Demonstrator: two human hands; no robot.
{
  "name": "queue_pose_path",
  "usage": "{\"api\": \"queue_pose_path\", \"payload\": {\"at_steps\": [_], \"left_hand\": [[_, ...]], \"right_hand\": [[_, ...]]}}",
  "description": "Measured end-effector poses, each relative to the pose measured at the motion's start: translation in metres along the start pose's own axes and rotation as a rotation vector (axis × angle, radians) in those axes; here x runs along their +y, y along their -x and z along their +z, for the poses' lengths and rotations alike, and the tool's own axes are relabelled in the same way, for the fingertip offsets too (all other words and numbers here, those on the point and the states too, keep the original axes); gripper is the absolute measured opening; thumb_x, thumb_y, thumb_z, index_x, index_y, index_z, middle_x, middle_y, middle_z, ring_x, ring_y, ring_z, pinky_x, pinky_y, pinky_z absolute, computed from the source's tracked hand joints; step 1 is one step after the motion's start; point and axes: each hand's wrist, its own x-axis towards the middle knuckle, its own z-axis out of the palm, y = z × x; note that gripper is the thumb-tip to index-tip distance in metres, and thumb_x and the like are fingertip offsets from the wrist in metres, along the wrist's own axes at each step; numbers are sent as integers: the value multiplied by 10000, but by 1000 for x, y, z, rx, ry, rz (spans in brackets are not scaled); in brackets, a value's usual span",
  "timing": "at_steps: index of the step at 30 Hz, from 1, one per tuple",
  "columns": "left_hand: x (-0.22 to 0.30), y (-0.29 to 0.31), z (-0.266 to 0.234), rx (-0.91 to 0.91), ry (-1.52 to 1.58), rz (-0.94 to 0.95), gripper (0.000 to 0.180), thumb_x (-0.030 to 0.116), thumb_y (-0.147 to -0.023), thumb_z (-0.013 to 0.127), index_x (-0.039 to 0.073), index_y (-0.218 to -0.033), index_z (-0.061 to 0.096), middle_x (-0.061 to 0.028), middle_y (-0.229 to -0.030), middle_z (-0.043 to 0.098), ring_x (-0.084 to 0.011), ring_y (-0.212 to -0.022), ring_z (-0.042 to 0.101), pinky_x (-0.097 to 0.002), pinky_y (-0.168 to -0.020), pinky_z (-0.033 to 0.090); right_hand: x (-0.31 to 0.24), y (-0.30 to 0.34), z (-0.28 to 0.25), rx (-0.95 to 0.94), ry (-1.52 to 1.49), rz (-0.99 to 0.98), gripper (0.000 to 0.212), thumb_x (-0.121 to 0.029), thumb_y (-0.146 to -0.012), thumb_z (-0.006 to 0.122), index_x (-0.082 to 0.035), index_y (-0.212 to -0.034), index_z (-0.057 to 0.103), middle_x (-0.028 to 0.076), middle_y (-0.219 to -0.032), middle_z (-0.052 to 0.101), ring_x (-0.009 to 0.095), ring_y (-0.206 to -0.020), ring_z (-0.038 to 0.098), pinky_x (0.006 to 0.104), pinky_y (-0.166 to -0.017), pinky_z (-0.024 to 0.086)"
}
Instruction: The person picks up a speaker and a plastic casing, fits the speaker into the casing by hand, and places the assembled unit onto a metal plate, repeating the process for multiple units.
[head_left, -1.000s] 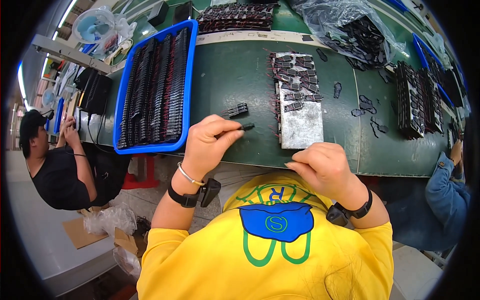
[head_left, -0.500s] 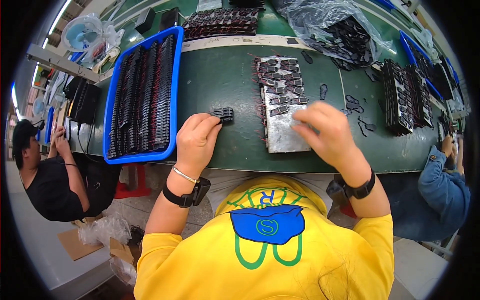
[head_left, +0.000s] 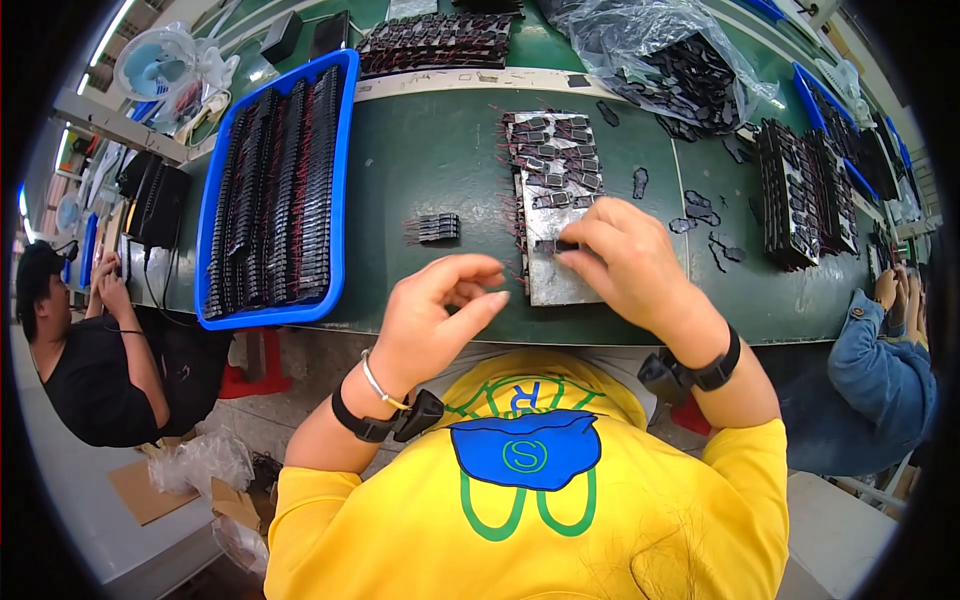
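Drawn back just now with the left hand (head_left: 425,315), empty and loosely parted, from the black bundle (head_left: 438,228) just beyond it, while pinching a black piece (head_left: 547,246) in the right hand (head_left: 637,262) over the metal plate (head_left: 560,287), best aligned with the rows (head_left: 555,151) beyond

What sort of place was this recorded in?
Most likely a factory assembly line: small black parts lie on a metal plate on a green bench, dark rows fill a blue tray, and a person in black and another in denim are on either side.
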Motion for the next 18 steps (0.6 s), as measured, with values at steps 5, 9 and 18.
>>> {"api": "queue_pose_path", "payload": {"at_steps": [5, 9, 18], "left_hand": [[3, -10, 12, -156, 628, -465, 173, 57, -847, 670, -14, -1003, 645, -63, -907, 658, -98, -735, 634, -224, -633, 525], [3, -9, 16, -228, 649, -486, 176, 66, -863, 657, -11, -1020, 643, -50, -846, 664, -97, -715, 637, -219, -623, 529], [5, 0, 23, -195, 500, -354, 149, -1, -843, 650, -6, -991, 655, -71, -880, 661, -130, -774, 635, -243, -697, 529]], "right_hand": [[-31, 18, -3, 74, -81, 1, 254, -33, -634, 767, -39, -848, 629, 93, -767, 573, 281, -684, 569, 376, -585, 455], [-39, 24, -2, 98, -87, -34, 289, -12, -614, 773, -30, -863, 628, 109, -808, 599, 285, -695, 584, 377, -582, 467], [-41, 34, 3, 63, -140, -45, 305, -23, -638, 763, -6, -912, 630, 113, -780, 642, 274, -671, 631, 343, -578, 501]]}}
